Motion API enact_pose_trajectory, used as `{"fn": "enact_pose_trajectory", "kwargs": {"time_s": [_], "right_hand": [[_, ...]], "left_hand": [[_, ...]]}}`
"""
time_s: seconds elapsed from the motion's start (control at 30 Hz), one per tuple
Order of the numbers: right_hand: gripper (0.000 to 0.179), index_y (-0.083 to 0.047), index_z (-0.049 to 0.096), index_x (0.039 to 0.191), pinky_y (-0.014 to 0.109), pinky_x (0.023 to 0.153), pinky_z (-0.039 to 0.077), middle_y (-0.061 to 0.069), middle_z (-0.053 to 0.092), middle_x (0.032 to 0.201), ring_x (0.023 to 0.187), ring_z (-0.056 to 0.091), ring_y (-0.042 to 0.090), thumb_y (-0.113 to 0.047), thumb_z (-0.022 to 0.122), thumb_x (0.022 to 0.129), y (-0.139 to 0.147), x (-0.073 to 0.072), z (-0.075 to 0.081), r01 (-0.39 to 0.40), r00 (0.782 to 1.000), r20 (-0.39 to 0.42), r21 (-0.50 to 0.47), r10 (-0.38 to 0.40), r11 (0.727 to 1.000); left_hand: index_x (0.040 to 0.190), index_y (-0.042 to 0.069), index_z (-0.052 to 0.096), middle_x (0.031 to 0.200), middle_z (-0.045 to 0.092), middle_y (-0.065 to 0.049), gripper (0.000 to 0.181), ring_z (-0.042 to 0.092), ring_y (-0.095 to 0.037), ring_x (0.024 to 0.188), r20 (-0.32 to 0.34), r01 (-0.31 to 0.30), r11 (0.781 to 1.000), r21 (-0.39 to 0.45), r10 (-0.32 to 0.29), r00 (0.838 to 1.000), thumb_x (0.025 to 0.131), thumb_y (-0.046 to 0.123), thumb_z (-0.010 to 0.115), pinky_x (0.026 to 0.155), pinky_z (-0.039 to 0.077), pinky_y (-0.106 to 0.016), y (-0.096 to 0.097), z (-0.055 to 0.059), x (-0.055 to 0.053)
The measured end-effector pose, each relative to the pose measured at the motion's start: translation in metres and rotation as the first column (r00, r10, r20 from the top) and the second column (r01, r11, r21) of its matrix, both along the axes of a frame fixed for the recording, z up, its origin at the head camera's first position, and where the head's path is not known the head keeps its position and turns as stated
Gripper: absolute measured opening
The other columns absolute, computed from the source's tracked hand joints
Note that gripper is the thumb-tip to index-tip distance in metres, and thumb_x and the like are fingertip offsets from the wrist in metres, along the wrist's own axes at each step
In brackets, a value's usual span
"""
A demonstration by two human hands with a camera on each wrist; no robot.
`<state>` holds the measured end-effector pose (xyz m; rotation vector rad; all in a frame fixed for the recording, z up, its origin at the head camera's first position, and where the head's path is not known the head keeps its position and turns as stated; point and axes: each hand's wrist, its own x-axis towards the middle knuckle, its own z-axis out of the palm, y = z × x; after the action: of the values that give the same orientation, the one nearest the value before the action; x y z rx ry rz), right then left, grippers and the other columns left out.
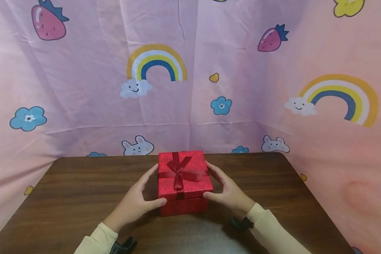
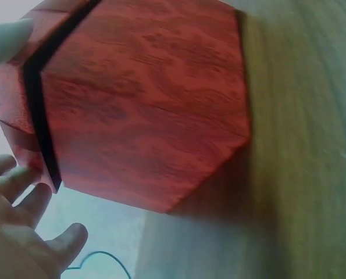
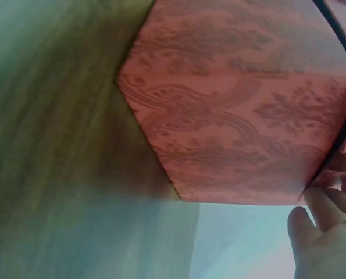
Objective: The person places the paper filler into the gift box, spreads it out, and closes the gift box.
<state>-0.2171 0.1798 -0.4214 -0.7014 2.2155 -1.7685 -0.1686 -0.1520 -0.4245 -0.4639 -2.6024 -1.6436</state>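
Note:
A red patterned gift box (image 1: 184,207) stands on the brown table in the head view. Its square lid (image 1: 195,189) carries a dark red ribbon tied in a bow (image 1: 179,173). My left hand (image 1: 134,201) holds the lid's left side, thumb at the front corner and fingers farther back. On the opposite side my right hand (image 1: 230,192) grips the lid likewise, its thumb at the front right corner. Both wrist views show the patterned box side (image 2: 143,116) and a dark line below the lid's rim, with fingertips against the lid. The box's inside is hidden.
The wooden table (image 1: 98,187) extends around the box. Behind it and at both sides hangs a pink and lilac cloth (image 1: 92,70) printed with rainbows, strawberries and flowers. Dark devices (image 1: 124,245) are strapped at the wrists.

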Motion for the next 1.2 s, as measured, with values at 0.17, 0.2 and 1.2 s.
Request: {"fn": "enact_pose_trajectory", "kwargs": {"time_s": [0.17, 0.2, 1.2], "right_hand": [[0.092, -0.031, 0.032, 0.162, 0.070, 0.120, 0.020, -0.009, 0.033, 0.165, 0.155, 0.027, 0.023, -0.024, 0.085, 0.086, 0.001, -0.001, -0.004, -0.014, 0.997, -0.076, 0.033, 0.016, 0.999], [0.092, -0.031, 0.032, 0.162, 0.070, 0.120, 0.021, -0.008, 0.033, 0.165, 0.155, 0.027, 0.023, -0.024, 0.085, 0.087, 0.001, -0.001, -0.005, -0.016, 0.996, -0.085, 0.037, 0.020, 0.999], [0.081, -0.021, 0.025, 0.164, 0.059, 0.119, 0.033, 0.005, 0.030, 0.168, 0.153, 0.031, 0.032, -0.018, 0.072, 0.098, 0.010, -0.005, -0.027, -0.119, 0.991, -0.064, 0.044, 0.121, 0.992]], "left_hand": [[0.164, 0.033, 0.025, 0.167, 0.031, -0.004, 0.101, 0.025, -0.037, 0.154, 0.013, 0.007, 1.000, -0.004, -0.007, 1.000, 0.084, 0.040, 0.086, 0.113, 0.028, -0.076, -0.001, -0.006, 0.001], [0.164, 0.034, 0.025, 0.167, 0.030, -0.004, 0.101, 0.025, -0.037, 0.154, 0.012, 0.008, 1.000, -0.006, -0.008, 1.000, 0.084, 0.040, 0.086, 0.113, 0.028, -0.076, -0.001, -0.007, 0.000], [0.165, 0.021, 0.025, 0.165, 0.034, -0.014, 0.090, 0.036, -0.041, 0.149, 0.081, 0.122, 0.991, 0.048, -0.126, 0.989, 0.093, 0.030, 0.078, 0.113, 0.042, -0.059, -0.006, -0.021, -0.003]]}}
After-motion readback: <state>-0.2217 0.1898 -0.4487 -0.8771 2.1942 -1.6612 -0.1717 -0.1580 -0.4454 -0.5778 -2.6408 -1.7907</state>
